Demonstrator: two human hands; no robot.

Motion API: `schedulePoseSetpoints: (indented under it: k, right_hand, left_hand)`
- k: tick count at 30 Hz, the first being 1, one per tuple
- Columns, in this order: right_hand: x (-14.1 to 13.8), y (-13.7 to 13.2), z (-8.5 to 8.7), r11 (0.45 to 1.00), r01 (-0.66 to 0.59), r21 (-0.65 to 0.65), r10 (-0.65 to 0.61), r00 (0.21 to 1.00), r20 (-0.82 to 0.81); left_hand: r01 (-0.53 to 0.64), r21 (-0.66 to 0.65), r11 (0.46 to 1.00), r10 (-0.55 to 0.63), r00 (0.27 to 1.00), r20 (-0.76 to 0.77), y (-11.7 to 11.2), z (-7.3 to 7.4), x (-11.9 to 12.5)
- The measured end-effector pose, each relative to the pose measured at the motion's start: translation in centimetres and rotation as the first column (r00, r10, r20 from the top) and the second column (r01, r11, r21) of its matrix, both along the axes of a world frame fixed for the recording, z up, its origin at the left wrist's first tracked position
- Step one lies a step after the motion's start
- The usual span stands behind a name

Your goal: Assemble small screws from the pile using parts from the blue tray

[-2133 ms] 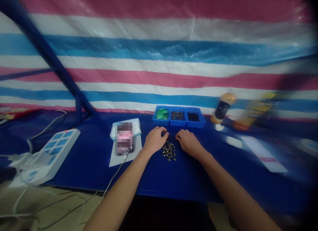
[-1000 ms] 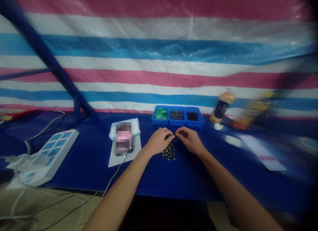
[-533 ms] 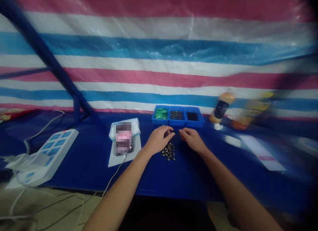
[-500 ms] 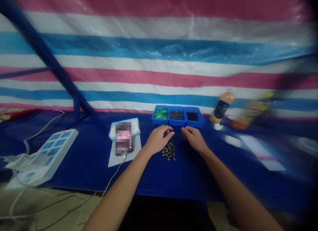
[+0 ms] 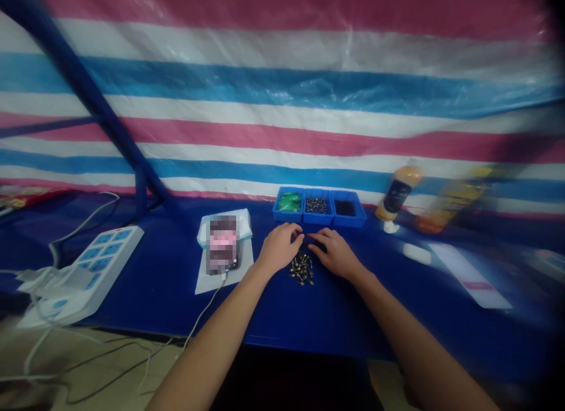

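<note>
My left hand (image 5: 279,248) is over the blue table, its fingers curled toward the thumb; whatever lies between them is too small to make out. Facing it, my right hand (image 5: 336,253) has its thumb and index finger stretched apart, with nothing visible in them. Just below the fingertips lies a loose pile of small brass-coloured metal pieces (image 5: 302,269), like screws or fittings. Behind the hands stand three joined blue bins: a left bin (image 5: 288,218) with green pieces, a middle bin (image 5: 316,220) with small shiny metal parts, and a right bin (image 5: 349,222) with small black parts.
A phone (image 5: 223,252) on a cable rests on white paper at left, near a white power strip (image 5: 101,255). Two drink bottles, a dark-labelled one (image 5: 397,193) and a yellow-labelled one (image 5: 457,199), stand back right. A white oblong object (image 5: 417,253) and a pale card (image 5: 470,275) lie nearby.
My right hand has moved left, closer to my left hand, and its closed fingers have spread. My left hand stays nearly in place. The whole view has shifted slightly.
</note>
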State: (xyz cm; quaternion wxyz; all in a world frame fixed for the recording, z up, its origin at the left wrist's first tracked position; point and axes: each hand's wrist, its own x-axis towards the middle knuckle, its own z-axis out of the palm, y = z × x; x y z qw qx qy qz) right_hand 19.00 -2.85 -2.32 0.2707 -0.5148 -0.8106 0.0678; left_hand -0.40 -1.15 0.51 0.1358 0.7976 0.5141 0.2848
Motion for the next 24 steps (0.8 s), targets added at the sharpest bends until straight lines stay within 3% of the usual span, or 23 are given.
schedulePoseSetpoints:
  k: [4, 11, 17, 21, 24]
  right_hand:
    - [-0.7, 0.0, -0.1, 1.0, -0.008, 0.002, 0.007, 0.985, 0.171]
    - [-0.8, 0.1, -0.1, 1.0, 0.014, -0.011, -0.012, 0.988, 0.151]
    - [-0.1, 0.6, -0.4, 1.0, 0.0, -0.015, -0.001, 0.993, -0.12]
    - [0.2, 0.7, -0.2, 0.999, 0.006, 0.036, 0.005, 0.958, -0.287]
    - [0.1, 0.6, 0.1, 0.999, 0.017, -0.027, -0.027, 0.914, -0.405]
  left_hand:
    - [-0.043, 0.017, 0.999, 0.043, 0.999, -0.03, 0.2, -0.4, -0.2]
    - [-0.056, -0.014, 0.998, 0.055, 0.997, -0.049, 0.1, -0.4, -0.1]
    - [-0.042, -0.008, 0.999, 0.042, 0.999, -0.03, 0.3, -0.7, -0.3]
    - [-0.023, -0.004, 1.0, 0.023, 1.0, -0.018, 0.4, -0.7, -0.4]
    - [-0.023, -0.008, 1.0, 0.023, 1.0, -0.009, 0.4, -0.6, -0.4]
